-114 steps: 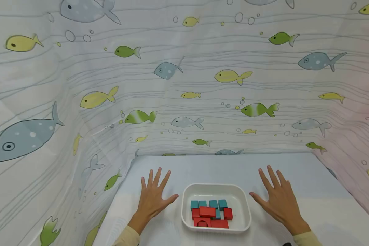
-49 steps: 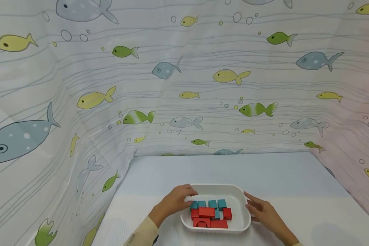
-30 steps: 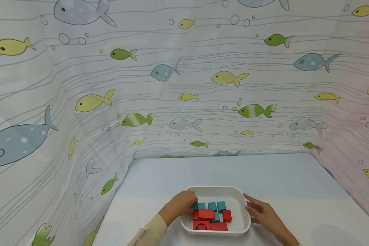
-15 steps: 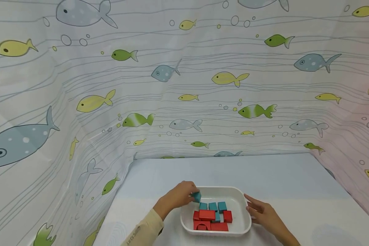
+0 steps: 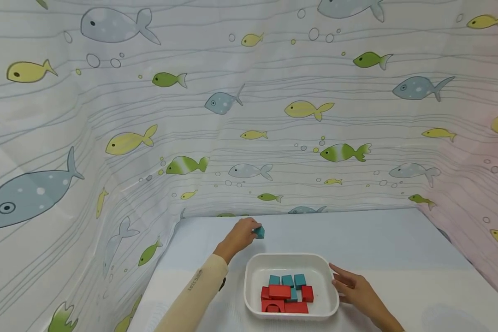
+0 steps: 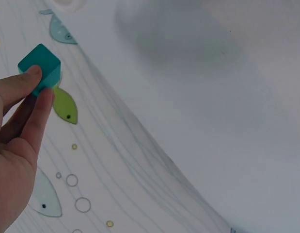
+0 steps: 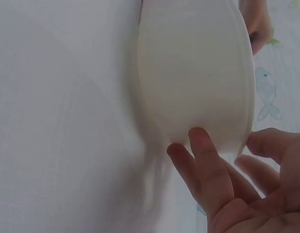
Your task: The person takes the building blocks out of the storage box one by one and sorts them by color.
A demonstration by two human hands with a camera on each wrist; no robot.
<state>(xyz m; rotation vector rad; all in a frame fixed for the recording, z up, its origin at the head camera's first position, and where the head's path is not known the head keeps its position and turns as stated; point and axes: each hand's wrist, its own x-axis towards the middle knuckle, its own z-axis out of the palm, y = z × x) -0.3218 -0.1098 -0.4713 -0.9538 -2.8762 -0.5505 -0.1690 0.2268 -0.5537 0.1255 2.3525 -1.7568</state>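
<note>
My left hand [image 5: 238, 236] pinches a teal cube [image 5: 260, 232] between thumb and fingertips, above the table beyond the tray's far left side. In the left wrist view the thumb presses one face of the teal cube [image 6: 41, 64] and fingertips support it from below. At the right end of the white tray [image 5: 335, 302], my right hand [image 5: 358, 293] rests its fingertips on the outer wall. The right wrist view shows its loosely bent fingers [image 7: 208, 165] against the tray wall [image 7: 193, 73], with the thumb [image 7: 271, 143] right at the rim.
Inside the tray are several teal cubes [image 5: 287, 281] and several red blocks, including a flat red block [image 5: 280, 291] lying on others and a red arch block [image 5: 272, 305]. A fish-print curtain [image 5: 249, 138] stands around the pale table [image 5: 336, 235].
From open and spread, both hands came to the tray. The left hand took a teal cube from its left side, lifted it and carried it over the far rim; the right hand stayed at the wall.
</note>
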